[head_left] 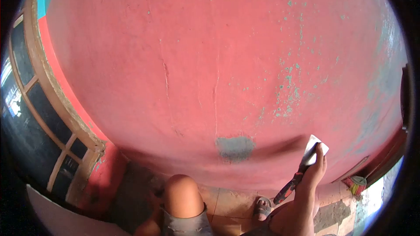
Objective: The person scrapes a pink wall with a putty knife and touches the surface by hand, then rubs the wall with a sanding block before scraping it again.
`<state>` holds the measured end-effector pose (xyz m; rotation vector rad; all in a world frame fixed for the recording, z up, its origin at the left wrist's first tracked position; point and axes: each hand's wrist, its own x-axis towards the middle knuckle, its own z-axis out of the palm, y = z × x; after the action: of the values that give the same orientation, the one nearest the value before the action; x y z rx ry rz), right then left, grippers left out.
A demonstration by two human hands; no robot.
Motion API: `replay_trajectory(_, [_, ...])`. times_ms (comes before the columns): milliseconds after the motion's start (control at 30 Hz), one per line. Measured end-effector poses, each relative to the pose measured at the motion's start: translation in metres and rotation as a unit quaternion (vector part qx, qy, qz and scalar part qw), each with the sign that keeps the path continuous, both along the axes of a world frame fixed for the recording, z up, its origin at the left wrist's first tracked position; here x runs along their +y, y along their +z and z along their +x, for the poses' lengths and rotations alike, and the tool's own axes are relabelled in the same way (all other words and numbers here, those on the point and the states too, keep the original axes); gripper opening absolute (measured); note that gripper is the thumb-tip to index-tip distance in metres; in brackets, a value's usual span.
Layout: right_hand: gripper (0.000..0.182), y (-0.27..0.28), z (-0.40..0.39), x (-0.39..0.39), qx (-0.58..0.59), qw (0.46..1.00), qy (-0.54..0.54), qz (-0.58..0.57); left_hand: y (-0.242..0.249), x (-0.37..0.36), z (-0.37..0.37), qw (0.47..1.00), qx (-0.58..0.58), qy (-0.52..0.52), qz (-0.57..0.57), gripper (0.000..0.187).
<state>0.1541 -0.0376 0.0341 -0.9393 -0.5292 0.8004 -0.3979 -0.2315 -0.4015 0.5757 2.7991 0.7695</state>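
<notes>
My right hand point(313, 175) is closed around a putty knife point(288, 188) with a black and red handle. Its pale metal blade point(312, 145) points up, close in front of the pink wall point(188, 61), and one finger lies along it. My left hand point(157, 194) rests low beside my bent knee point(183, 196), in shadow, with its fingers mostly hidden. Small greenish chips speckle the wall's paint above the blade, and a bare grey patch point(235, 148) shows lower down.
A wood-framed window point(43, 105) stands on the left. Below are floor tiles point(232, 203) and my sandalled foot point(262, 207). A broom head point(357, 185) with coloured bristles lies at the right, near a dark door frame point(389, 157). Thin vertical cracks run down the wall.
</notes>
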Motion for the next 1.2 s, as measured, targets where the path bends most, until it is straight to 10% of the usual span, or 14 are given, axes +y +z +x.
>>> replay_trajectory(133, [0.020, -0.009, -0.027, -0.002, -0.021, 0.998, 0.046, 0.031, 0.087, 0.083, -0.015, 0.893, -0.098, -0.082, 0.431, 0.058])
replay_trajectory(200, [0.018, -0.012, -0.043, -0.005, -0.049, 0.996, 0.067, 0.026, 0.263, 0.111, 0.060, 0.843, -0.177, -0.066, 0.504, 0.041])
replay_trajectory(400, [0.020, -0.013, -0.089, -0.023, -0.120, 0.975, 0.189, 0.007, 0.461, 0.138, 0.186, 0.763, -0.168, -0.394, 0.484, 0.018])
replay_trajectory(600, [0.019, -0.017, -0.103, -0.021, -0.044, 0.982, 0.183, 0.003, 0.438, 0.186, 0.283, 0.680, -0.305, -0.625, 0.231, 0.026])
replay_trajectory(1200, [0.018, -0.027, -0.098, -0.015, -0.056, 0.985, 0.151, -0.063, 0.390, 0.184, 0.357, 0.725, -0.264, -0.510, 0.380, 0.035])
